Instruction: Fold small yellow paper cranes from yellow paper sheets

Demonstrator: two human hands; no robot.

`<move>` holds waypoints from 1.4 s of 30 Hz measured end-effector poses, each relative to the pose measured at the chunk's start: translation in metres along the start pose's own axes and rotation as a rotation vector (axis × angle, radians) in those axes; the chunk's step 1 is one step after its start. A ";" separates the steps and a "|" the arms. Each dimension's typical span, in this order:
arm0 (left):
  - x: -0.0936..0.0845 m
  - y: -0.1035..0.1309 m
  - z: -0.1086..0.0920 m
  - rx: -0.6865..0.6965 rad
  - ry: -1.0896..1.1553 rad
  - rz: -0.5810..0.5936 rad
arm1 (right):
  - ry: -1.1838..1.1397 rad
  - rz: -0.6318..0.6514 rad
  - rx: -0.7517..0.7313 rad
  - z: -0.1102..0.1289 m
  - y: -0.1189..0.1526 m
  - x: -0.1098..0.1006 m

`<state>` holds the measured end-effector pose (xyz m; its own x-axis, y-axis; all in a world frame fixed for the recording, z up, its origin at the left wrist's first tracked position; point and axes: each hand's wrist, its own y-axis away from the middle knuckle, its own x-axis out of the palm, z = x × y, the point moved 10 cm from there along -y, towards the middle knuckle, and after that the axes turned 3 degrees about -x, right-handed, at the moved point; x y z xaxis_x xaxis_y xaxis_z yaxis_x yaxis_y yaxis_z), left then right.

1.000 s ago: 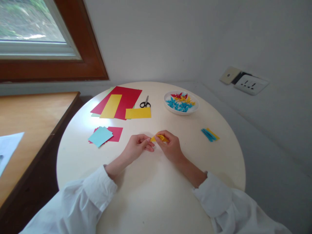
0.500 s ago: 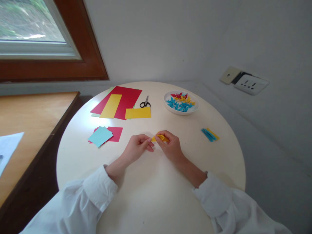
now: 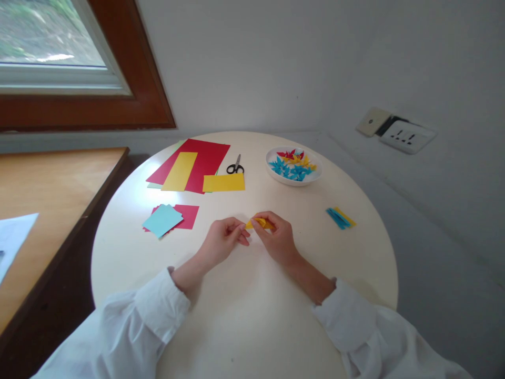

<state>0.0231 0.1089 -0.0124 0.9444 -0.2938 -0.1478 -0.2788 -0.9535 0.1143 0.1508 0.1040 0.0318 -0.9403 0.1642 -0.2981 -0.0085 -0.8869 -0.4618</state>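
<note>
Over the middle of the round table, a small folded piece of yellow paper [image 3: 259,222] is held between both hands. My left hand [image 3: 223,238] pinches its left tip between thumb and forefinger. My right hand [image 3: 277,235] grips the paper from the right, thumb in front and fingers behind, hiding part of it. To the left lie light-blue paper squares [image 3: 163,221] in a loose stack, over red paper [image 3: 188,217]. Blue and yellow folded strips [image 3: 338,218] lie off to the right of my right hand.
A white round dish [image 3: 294,182] holds several folded red, yellow and blue paper pieces. Black-handled scissors [image 3: 235,168] lie left of it. Large red sheets [image 3: 211,155] with yellow rectangles [image 3: 224,182] sit at the back left. A wooden table [image 3: 59,179] stands at left.
</note>
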 end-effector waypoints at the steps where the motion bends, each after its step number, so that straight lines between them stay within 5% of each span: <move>1: 0.000 0.000 -0.001 0.000 0.006 0.003 | -0.003 -0.001 0.004 -0.001 0.000 0.000; 42: 0.001 0.003 -0.004 0.033 -0.099 -0.020 | 0.012 0.007 -0.049 0.009 0.002 0.004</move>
<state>0.0242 0.1061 -0.0086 0.9284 -0.2781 -0.2464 -0.2669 -0.9605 0.0784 0.1444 0.0994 0.0371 -0.9362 0.1632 -0.3114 0.0152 -0.8662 -0.4995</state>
